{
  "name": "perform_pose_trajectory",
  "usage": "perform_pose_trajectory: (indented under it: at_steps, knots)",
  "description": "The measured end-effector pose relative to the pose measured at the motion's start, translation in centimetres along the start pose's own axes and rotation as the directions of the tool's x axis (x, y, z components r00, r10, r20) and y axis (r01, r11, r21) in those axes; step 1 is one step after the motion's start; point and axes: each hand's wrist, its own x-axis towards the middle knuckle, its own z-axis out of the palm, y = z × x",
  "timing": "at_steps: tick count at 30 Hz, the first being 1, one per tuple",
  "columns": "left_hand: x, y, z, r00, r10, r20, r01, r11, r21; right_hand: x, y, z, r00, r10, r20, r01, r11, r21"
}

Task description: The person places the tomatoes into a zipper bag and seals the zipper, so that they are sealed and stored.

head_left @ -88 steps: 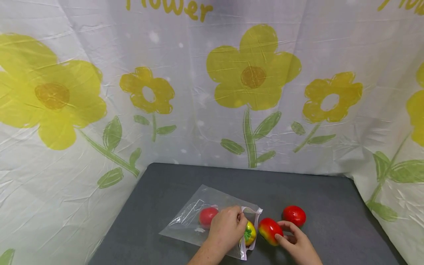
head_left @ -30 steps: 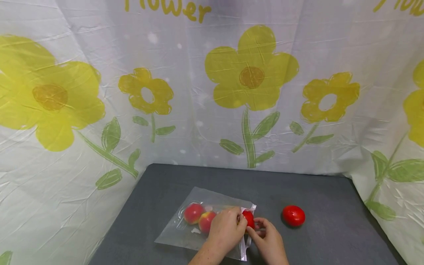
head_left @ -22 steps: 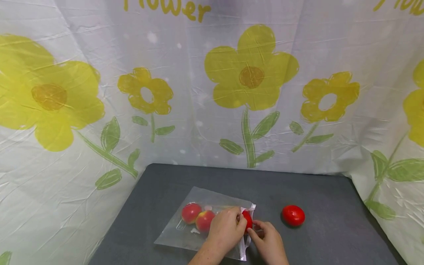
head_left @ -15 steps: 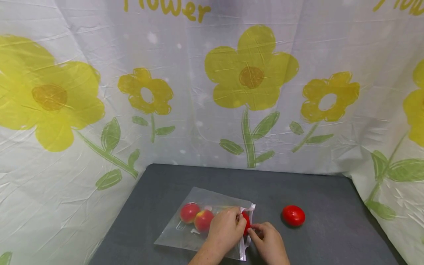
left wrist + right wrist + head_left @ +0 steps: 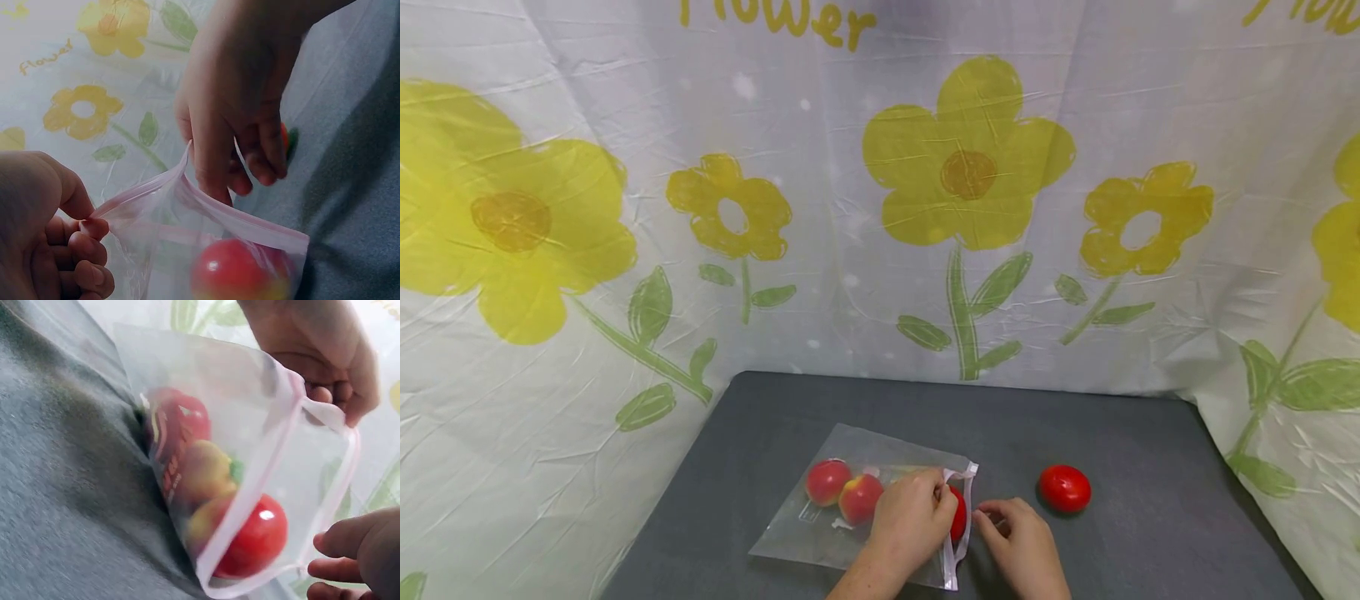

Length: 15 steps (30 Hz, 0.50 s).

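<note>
A clear zip bag [image 5: 812, 533] lies on the dark table, its pink-edged mouth spread toward the right. At the top of that mouth my left hand [image 5: 913, 512] pinches the edge between thumb and fingertips. Several red-and-yellow toy fruits lie inside, including a rounded one [image 5: 828, 482] deep in the bag. A glossy red one with a yellow part [image 5: 256, 537] sits just inside the opening. My right hand [image 5: 1022, 542] is beside the mouth, fingers loosely bent and holding nothing, fingertips close to the rim. My left hand partly hides the bag's contents in the head view.
A shiny red, tomato-like fruit [image 5: 1064, 488] rests on the table [image 5: 1135, 450] to the right of the bag, behind my right hand. A white cloth with yellow flowers [image 5: 820, 317] hangs along the table's back and sides.
My right hand brought the red-and-yellow toy fruit from the table into the bag's mouth, released it and drew back slightly right. Fruits inside shifted left. The left hand kept its pinch.
</note>
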Motion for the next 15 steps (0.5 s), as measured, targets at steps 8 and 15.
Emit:
perform_pose_trajectory:
  at_steps: [8, 15]
  knots:
    - [0.0, -0.1, -0.1, 0.999, 0.030, -0.037, -0.030, 0.999, 0.013, 1.0, 0.9, -2.2, 0.994, 0.108, -0.027, -0.109, 0.994, 0.001]
    - [0.0, 0.0, -0.2, 1.000, 0.008, -0.018, -0.009, 1.000, -0.018, 1.7, 2.6, -5.0, 0.994, 0.088, -0.071, -0.089, 0.996, -0.011]
